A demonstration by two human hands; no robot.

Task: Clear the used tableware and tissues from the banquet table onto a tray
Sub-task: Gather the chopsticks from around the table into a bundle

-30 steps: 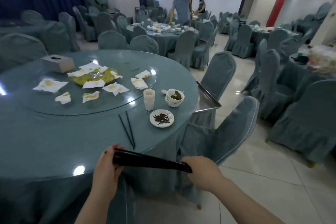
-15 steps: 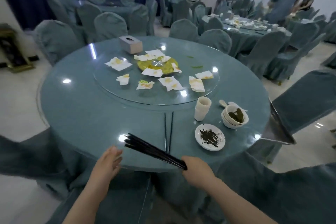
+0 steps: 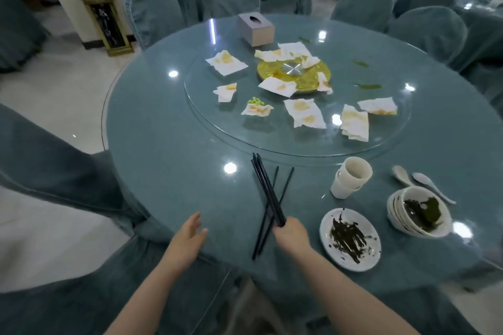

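Head view: the right hand (image 3: 290, 234) grips a bundle of thin black chopsticks (image 3: 266, 185), angled over two loose black chopsticks (image 3: 289, 179) on the round teal worktop (image 3: 163, 144). To its left, the left hand (image 3: 187, 236) is spread, empty. Beyond both hands lie stained white tissues (image 3: 303, 113).

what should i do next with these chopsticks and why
Probably reach the open left hand over to the two loose chopsticks lying on the table and add them to the bundle the right hand grips. They lie just under that bundle, close to both hands, and look like the nearest tableware not yet gathered.
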